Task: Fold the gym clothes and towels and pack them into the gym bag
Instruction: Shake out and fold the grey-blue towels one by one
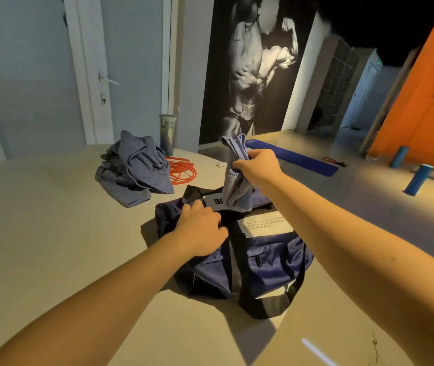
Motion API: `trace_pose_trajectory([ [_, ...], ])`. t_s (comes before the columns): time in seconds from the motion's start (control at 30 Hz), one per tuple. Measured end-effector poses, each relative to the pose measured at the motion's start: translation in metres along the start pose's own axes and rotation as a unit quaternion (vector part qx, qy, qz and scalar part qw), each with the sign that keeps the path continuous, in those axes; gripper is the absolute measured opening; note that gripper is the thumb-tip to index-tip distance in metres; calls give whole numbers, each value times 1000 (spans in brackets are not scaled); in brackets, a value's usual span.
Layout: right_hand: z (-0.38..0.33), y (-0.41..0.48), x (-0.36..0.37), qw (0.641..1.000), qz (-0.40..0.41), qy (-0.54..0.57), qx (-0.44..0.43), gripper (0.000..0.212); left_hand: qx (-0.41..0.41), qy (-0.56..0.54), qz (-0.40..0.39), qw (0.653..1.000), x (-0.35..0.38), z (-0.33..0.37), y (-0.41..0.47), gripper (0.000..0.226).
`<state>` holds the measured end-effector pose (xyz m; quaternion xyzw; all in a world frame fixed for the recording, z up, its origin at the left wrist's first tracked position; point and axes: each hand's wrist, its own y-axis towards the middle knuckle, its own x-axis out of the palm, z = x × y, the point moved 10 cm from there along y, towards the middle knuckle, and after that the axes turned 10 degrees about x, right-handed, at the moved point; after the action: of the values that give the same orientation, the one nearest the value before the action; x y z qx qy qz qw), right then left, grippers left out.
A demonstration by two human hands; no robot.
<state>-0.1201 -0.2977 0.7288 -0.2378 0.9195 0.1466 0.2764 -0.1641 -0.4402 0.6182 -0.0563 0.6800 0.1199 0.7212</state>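
Observation:
A navy gym bag (268,262) with black straps and a white label lies on the beige floor in the middle. My right hand (256,165) grips a folded grey-blue towel (233,186) upright, its lower end hanging at the bag's far opening. My left hand (200,225) rests on the bag's left top edge with its fingers curled over the fabric. A heap of unfolded grey-blue clothes (136,170) lies on the floor to the left, beyond the bag.
An orange rope (184,171) lies coiled behind the clothes heap, next to a tall shaker bottle (167,134). A blue mat (297,158) stretches at the back right. Two blue foam rollers (419,179) stand near the orange wall.

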Motion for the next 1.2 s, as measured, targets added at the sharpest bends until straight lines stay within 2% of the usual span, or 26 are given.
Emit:
trace_pose_trajectory([
  [0.07, 2, 0, 7, 1000, 6, -20, -3, 20, 10, -42, 30, 999, -7, 6, -2, 33],
  [0.17, -1, 0, 13, 998, 17, -48, -21, 19, 60, -96, 118, 987, -27, 18, -14, 17],
  [0.27, -5, -6, 17, 998, 15, -49, -36, 21, 137, -118, 207, 961, -48, 35, -33, 17],
  [0.33, -4, -16, 24, 997, -5, -59, -57, 25, 159, -110, 254, 948, -55, 39, -46, 22],
  [0.43, 12, -34, 36, 989, -41, -112, -83, 23, 166, -106, 260, 945, -53, 38, -59, 20],
  [0.5, 26, -40, 36, 988, -46, -120, -80, 21, 168, -142, 243, 945, -46, 30, -61, 13],
  [0.57, 38, -45, 33, 989, -44, -119, -73, 20, 165, -161, 261, 938, -46, 21, -63, 13],
  [0.7, 50, -52, 27, 992, -42, -108, -55, 20, 92, -130, 316, 935, -56, -15, -48, 2],
  [0.8, 46, -55, 25, 992, -45, -101, -56, 19, 37, -97, 238, 966, -56, -34, -16, 22],
  [0.9, 43, -56, 23, 993, -37, -99, -60, 21, 29, 13, 142, 989, -51, -34, 11, 34],
  [1.0, 42, -58, 22, 992, -35, -99, -62, 22, 35, 144, 46, 988, -46, -31, 30, 33],
  [1.07, 42, -58, 19, 993, -38, -91, -63, 21, 16, 177, 4, 984, -45, -36, 35, 31],
  [1.13, 41, -59, 18, 993, -37, -88, -74, 18, -26, 116, 35, 992, -55, -48, 36, 23],
  [1.2, 39, -60, 18, 989, -34, -107, -93, 13, -97, -16, 114, 989, -69, -70, 32, 23],
])
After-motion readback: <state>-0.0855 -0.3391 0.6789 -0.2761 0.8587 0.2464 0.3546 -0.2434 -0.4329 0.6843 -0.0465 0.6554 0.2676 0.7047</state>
